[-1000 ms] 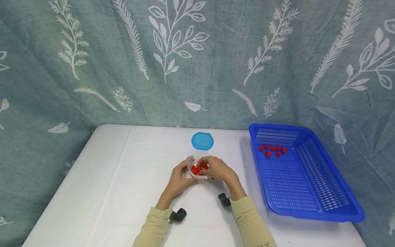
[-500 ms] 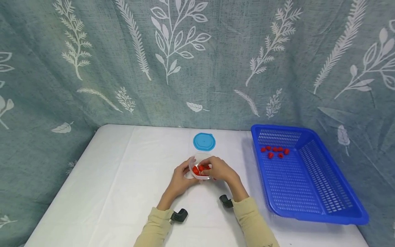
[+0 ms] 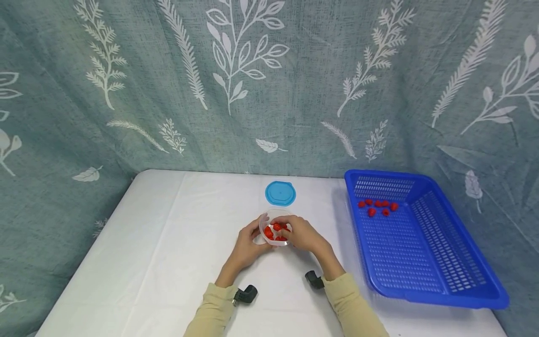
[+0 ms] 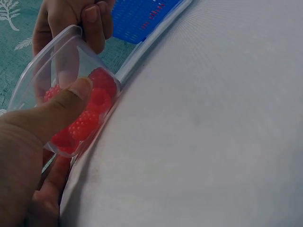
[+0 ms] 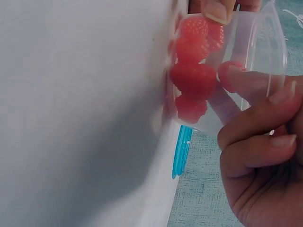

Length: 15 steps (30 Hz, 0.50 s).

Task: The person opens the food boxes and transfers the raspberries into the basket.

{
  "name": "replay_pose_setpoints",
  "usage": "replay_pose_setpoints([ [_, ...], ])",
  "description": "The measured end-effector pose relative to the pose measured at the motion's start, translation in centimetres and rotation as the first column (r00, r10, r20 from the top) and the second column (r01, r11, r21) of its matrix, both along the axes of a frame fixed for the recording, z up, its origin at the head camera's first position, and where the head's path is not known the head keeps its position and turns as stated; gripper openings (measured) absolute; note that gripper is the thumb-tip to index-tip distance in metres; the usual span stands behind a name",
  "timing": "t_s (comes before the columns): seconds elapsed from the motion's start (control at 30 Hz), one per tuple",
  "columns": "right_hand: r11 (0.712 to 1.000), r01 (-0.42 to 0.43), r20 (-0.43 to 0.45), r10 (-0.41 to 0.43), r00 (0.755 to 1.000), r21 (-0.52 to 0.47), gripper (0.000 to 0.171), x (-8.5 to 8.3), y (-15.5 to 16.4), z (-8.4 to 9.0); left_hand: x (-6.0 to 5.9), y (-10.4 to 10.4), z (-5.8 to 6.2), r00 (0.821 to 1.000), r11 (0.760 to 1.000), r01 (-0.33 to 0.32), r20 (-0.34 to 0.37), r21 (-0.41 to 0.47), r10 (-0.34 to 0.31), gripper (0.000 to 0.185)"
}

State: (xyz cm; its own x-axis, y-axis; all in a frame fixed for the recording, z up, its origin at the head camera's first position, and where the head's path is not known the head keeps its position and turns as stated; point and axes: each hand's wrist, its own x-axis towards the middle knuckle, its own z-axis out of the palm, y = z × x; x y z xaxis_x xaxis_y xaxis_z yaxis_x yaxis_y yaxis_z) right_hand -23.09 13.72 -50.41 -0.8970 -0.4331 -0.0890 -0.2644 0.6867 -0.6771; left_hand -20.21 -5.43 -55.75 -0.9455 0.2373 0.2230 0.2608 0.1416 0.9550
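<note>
A clear plastic container (image 3: pixel 275 243) stands on the white table, with several red raspberries (image 3: pixel 268 231) inside. My left hand (image 3: pixel 245 248) grips its left side; in the left wrist view the thumb (image 4: pixel 66 104) lies along the wall. The fingers of my right hand (image 3: pixel 304 234) reach down into the container from the right. Within the right wrist view, thumb and finger pinch one raspberry (image 5: pixel 230 75) just above the others, while the remaining fingers (image 5: pixel 258 153) curl outside the wall. Beyond the container lies a blue lid (image 3: pixel 280 193), flat on the table.
To the right, a large blue plastic basket (image 3: pixel 425 285) holds several more raspberries (image 3: pixel 372 212) near its far left corner. White cloth covers the table (image 3: pixel 181 262). A green leaf-patterned curtain (image 3: pixel 294 93) hangs behind and along the sides.
The right hand has shifted slightly rightward in the container, and more of the raspberries show. Left hand and container hold their place; the head view has swung a little to the left.
</note>
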Motion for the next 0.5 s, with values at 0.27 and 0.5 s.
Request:
replay_pose_setpoints([
  [0.27, 0.997, -0.021, -0.053, 0.017, 0.998, -0.068, 0.029, 0.06, 0.41, -0.32, 0.41, -0.15, 0.59, 1.000, 1.000, 0.006, 0.001, 0.020, -0.006, 0.082],
  [0.5, 0.993, 0.006, -0.056, -0.013, 0.998, -0.118, 0.028, 0.18, 0.75, -0.54, 0.38, -0.18, 0.62, 1.000, 1.000, 0.027, -0.001, 0.010, -0.027, 0.082],
])
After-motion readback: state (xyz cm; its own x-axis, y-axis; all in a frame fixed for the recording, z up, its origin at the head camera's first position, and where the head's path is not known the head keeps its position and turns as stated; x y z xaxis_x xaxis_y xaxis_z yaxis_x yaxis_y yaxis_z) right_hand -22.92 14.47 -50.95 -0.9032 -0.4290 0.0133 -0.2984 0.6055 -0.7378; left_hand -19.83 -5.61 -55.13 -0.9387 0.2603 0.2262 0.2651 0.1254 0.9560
